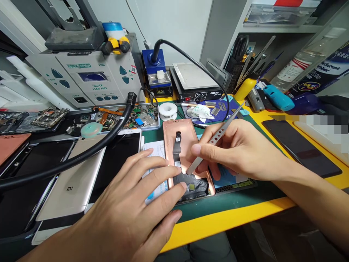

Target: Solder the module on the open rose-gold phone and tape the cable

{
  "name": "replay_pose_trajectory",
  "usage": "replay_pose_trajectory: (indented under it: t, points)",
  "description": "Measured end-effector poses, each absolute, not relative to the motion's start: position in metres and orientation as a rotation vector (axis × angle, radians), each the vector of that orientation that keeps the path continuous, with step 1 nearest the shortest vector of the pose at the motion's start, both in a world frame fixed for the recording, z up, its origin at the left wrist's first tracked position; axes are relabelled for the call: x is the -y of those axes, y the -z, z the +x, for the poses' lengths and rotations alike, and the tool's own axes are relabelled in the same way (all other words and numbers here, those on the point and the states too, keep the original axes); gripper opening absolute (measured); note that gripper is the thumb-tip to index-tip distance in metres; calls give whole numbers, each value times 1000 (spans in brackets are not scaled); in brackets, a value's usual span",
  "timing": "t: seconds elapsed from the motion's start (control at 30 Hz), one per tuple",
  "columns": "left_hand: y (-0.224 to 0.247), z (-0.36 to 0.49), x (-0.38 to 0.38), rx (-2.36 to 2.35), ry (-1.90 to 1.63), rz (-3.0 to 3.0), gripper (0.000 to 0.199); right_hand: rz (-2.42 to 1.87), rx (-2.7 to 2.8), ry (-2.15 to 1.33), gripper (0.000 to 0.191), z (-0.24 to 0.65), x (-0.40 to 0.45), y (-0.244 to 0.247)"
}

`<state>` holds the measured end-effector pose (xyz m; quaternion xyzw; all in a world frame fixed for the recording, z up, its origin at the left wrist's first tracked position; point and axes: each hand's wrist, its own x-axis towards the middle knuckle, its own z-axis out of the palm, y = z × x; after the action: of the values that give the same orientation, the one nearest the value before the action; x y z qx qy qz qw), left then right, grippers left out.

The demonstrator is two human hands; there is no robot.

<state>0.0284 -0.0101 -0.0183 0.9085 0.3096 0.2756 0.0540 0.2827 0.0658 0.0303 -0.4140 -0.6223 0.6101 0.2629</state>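
Observation:
A rose-gold phone frame [187, 133] lies on the green mat between my hands. Along its inner face runs a dark flex cable [177, 149], and crinkled black film [200, 185] covers the end nearest me. My left hand [136, 196] is spread open, its fingertips resting at the frame's left edge and lower part. Metal tweezers [218, 135] with a row of holes are gripped by my right hand [240, 149]. Their pointed tips face up and away, while the blunt end comes down at the top border of the black film.
Left of the mat lie a gold phone back [73, 182] and several dark screens, crossed by a thick black hose [103, 145]. Behind stand a soldering station [89, 80], a solder spool [167, 110] and a heating plate [200, 85]. A black phone [300, 145] lies at right.

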Motion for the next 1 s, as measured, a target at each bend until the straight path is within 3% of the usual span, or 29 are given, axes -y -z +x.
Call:
replay_pose_trajectory:
  t: [0.53,1.0]
  points:
    - [28,27,18,-974,-843,2770,39,-1120,1598,-1670,23,282,-65,-31]
    - [21,27,11,-925,-834,2779,30,-1073,1586,-1691,21,282,-64,-31]
